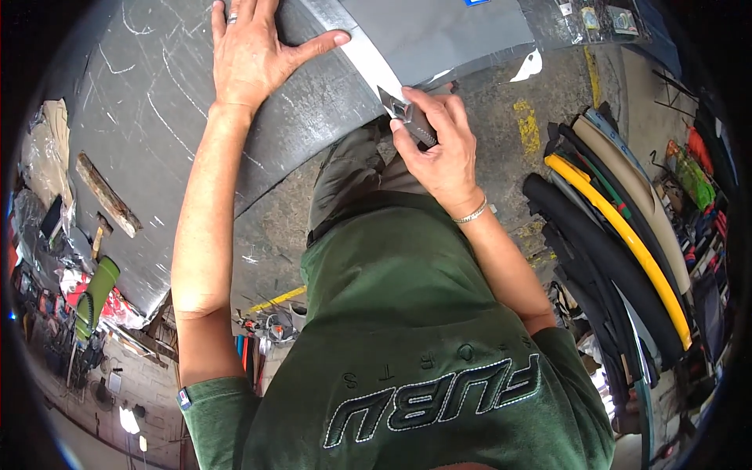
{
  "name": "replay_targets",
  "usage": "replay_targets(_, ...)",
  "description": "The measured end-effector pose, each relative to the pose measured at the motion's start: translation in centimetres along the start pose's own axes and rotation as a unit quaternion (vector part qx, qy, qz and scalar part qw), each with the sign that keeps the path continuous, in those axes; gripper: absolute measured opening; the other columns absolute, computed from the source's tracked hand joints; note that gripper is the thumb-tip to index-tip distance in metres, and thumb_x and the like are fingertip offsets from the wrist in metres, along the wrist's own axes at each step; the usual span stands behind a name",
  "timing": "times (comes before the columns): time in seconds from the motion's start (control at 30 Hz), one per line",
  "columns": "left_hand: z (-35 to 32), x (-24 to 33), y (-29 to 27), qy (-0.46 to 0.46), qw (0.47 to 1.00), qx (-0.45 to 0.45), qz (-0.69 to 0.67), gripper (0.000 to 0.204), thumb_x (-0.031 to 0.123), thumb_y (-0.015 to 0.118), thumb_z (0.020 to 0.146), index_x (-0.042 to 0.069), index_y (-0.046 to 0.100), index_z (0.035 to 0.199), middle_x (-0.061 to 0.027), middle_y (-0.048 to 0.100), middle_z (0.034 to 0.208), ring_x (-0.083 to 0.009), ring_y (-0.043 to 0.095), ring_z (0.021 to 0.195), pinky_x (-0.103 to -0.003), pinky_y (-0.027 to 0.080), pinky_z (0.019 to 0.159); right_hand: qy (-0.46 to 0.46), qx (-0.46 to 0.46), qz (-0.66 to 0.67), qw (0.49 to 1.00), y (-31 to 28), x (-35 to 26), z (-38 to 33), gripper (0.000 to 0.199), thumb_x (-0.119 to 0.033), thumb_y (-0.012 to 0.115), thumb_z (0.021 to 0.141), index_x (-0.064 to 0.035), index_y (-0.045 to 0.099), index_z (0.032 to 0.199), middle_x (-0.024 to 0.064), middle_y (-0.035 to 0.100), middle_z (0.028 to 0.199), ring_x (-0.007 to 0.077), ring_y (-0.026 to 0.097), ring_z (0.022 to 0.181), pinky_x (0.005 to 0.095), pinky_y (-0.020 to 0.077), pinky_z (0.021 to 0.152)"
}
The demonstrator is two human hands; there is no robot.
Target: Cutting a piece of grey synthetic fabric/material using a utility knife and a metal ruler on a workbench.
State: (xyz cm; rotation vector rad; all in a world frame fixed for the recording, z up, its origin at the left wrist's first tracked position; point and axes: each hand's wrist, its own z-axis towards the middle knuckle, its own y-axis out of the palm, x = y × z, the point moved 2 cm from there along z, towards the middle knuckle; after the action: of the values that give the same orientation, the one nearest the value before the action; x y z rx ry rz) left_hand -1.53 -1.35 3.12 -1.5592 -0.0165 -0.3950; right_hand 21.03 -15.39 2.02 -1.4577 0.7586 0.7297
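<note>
My left hand (252, 59) lies flat with its fingers spread on a dark grey, chalk-marked work surface (168, 117). Its thumb reaches onto a long pale strip (362, 55) running beside a grey sheet (450, 35). Close to the near end of that strip, my right hand (440, 141) grips what looks like a utility knife (403, 111), with a silvery pointed head and a dark handle. The knife's tip points up against the strip. My right fingers partly cover the handle, and I cannot tell whether the blade cuts into anything.
Rolls of material, including a yellow roll (627, 235) and a black roll (595, 258), stand at the right. A rough wooden stick (108, 194) and a small hammer (101, 233) lie at the left, near a green roll (97, 296). The surface's near edge passes before my body.
</note>
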Motion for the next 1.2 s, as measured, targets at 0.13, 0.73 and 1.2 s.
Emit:
replay_targets(0.13,0.0,0.0,-0.4,-0.003,1.0,0.0,0.009,0.11,0.066,0.084,0.067,0.001,0.047,0.147,-0.0237,0.042,0.157,-0.0413,0.031,0.152,-0.061,0.019,0.124,-0.006,0.005,0.002,1.0,0.0,-0.3,0.1,0.045,-0.008,0.082,0.08,-0.0104,0.07,0.124,0.0094,0.062,0.099,0.0246,0.065,0.086,0.0361,0.0547,0.079)
replay_targets(0.73,-0.1,-0.6,-0.2,0.003,0.999,0.013,-0.031,0.12,0.073,0.081,0.064,-0.004,0.045,0.149,-0.0201,0.045,0.156,-0.0365,0.032,0.153,-0.058,0.017,0.126,-0.023,0.003,-0.018,1.0,0.1,-0.1,-0.2,0.044,-0.006,0.08,0.082,-0.0065,0.07,0.125,0.0124,0.065,0.104,0.0277,0.067,0.09,0.0377,0.0558,0.081)
replay_targets(1.2,0.1,-0.4,-0.3,-0.002,1.0,0.008,-0.021,0.12,0.071,0.083,0.063,-0.003,0.045,0.148,-0.0205,0.046,0.155,-0.0388,0.032,0.152,-0.06,0.019,0.124,-0.002,0.0,-0.009,1.0,0.0,-0.2,0.0,0.043,-0.007,0.081,0.082,-0.0077,0.07,0.124,0.0119,0.064,0.101,0.0275,0.066,0.09,0.0378,0.0549,0.081)
